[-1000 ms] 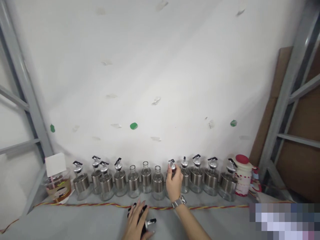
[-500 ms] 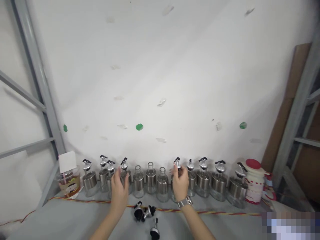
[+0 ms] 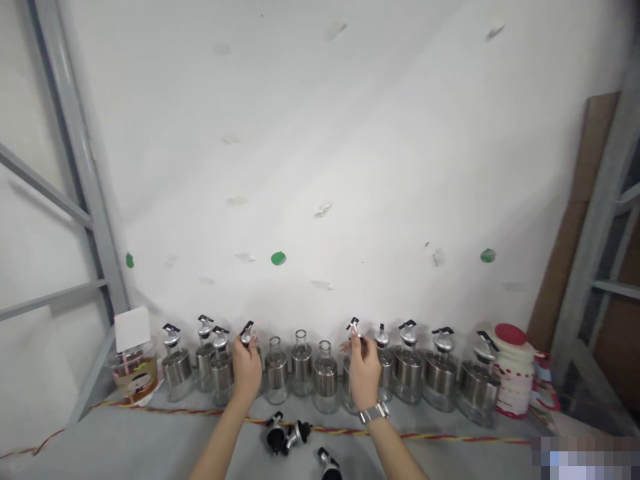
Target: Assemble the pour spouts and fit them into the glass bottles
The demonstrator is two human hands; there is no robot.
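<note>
My left hand (image 3: 247, 369) is closed around the pour spout (image 3: 247, 329) of a glass bottle, which it largely hides. To the right, my right hand (image 3: 365, 373) has its thumb and fingers closed on another pour spout (image 3: 353, 325), with a bottle partly hidden behind the hand. Between my hands stand three open-necked bottles: a left one (image 3: 276, 372), a middle one (image 3: 301, 360) and a right one (image 3: 325, 380), each with a steel band. In front lie loose black-and-silver pour spouts, two close together (image 3: 275, 437) and a single one (image 3: 330, 463) nearer me.
Several spouted bottles (image 3: 440, 373) stand right of my right hand, and others (image 3: 176, 365) left of my left. A red-lidded jar (image 3: 515, 377) is at the right end, a drink cup (image 3: 135, 373) at the left. A twisted red-yellow wire (image 3: 450, 438) crosses the grey surface.
My left hand has risen slightly and its fingers have closed on the bottle's spout. The nearest loose spout has rolled right and towards me. My right hand stays at its bottle.
</note>
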